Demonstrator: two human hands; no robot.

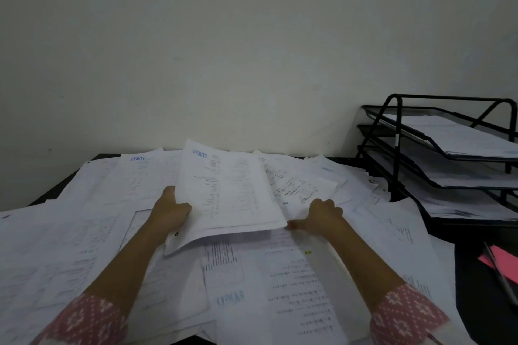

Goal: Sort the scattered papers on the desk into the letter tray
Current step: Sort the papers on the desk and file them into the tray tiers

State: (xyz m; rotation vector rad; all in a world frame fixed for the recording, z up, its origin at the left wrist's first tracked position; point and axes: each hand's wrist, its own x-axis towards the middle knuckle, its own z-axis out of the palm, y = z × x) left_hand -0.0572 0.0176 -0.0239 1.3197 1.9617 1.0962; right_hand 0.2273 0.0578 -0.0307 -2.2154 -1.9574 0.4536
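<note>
You're gripping the sheaf (232,193) by its left edge with your left hand (171,213), raised over the scattered papers (84,232). Your right hand (322,217) is curling at the near corner, though I can't tell if it's pinching. With the letter tray (392,131) waiting far right, you're risking loose sheets fanning out.

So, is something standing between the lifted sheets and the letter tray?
Nothing visible blocks the way. Between the lifted sheets, which the left hand grips, and the letter tray, only loose papers lie flat on the desk.
</note>
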